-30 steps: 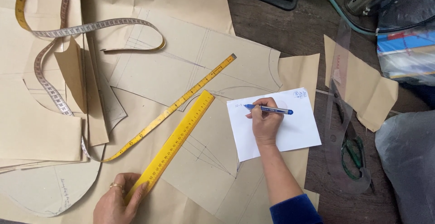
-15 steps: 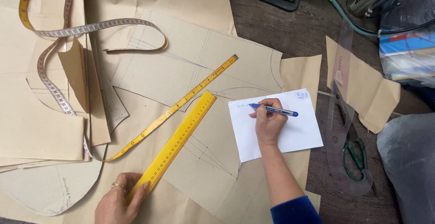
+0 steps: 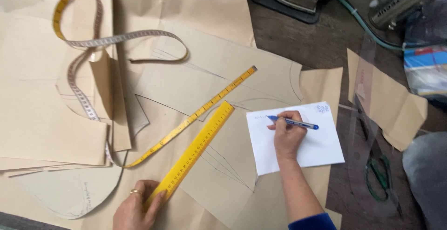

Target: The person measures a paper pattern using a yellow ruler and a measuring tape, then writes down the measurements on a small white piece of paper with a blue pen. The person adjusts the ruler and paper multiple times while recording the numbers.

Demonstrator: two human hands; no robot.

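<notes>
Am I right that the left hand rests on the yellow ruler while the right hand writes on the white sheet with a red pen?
Not quite: the pen is blue, not red, as the head view shows. The left hand does rest on the yellow ruler, and the right hand writes on the white sheet.

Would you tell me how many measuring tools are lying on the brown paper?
2: a yellow ruler, its lower end under the left hand, and a tape measure looping from top left toward the centre. Paper sheets might hide others.
</notes>
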